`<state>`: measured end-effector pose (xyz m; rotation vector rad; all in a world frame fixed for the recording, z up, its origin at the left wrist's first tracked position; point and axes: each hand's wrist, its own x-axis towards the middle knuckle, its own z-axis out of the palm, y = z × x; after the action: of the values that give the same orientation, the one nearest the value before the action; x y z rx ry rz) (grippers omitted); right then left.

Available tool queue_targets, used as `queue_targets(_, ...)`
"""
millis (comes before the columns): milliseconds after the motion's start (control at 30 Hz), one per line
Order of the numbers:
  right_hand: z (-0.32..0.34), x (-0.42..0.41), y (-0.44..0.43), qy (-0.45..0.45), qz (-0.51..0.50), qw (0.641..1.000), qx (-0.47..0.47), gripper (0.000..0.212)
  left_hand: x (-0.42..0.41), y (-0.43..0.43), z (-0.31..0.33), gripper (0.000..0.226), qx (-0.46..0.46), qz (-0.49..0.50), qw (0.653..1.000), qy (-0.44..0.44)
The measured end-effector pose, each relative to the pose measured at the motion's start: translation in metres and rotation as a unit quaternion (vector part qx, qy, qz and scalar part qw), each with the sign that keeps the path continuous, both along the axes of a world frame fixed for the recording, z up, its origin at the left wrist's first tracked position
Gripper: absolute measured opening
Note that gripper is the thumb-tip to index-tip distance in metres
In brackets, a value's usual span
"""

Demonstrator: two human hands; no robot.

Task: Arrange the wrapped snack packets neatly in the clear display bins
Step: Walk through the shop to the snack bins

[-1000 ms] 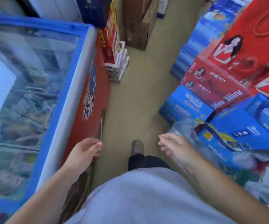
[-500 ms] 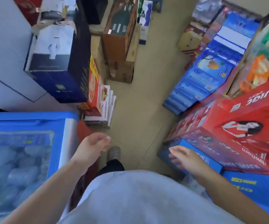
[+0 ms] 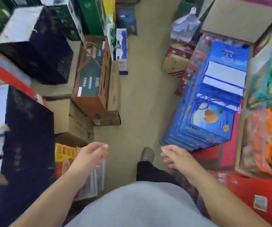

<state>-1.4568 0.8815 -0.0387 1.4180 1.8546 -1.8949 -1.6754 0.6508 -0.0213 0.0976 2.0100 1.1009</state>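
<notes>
Wrapped snack packets (image 3: 266, 145), orange and blurred, lie heaped in a bin (image 3: 242, 141) at the floor's (image 3: 141, 104) right edge, while my left hand (image 3: 89, 154) and right hand (image 3: 176, 157) hang loose and empty, probably because I am only walking past.
</notes>
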Motion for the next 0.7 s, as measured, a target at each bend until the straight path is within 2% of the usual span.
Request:
queue_targets(100,0.010,-0.057,0.077,-0.001,0.006,1.000,0.016,0.013,-0.047,0.070,0.012,0.016,-0.012,0.002,1.000,0.005)
queue_targets(233,0.029,-0.114,0.177,0.017,-0.013,1.000,0.021,0.013,-0.115,0.171,0.028,0.015,-0.033,-0.078,0.995,0.053)
queue_targets(400,0.026,-0.159,0.277,0.015,-0.077,0.997,0.023,0.015,-0.196,0.302,0.023,0.018,-0.044,-0.140,0.988,0.042)
queue_targets(567,0.004,-0.187,0.349,-0.022,-0.197,0.980,0.015,0.017,-0.280,0.455,0.000,0.017,-0.044,-0.248,0.967,0.039)
queue_targets(700,0.002,-0.212,0.381,-0.054,-0.345,0.937,-0.012,0.021,-0.338,0.581,-0.001,0.019,-0.062,-0.348,0.935,0.035)
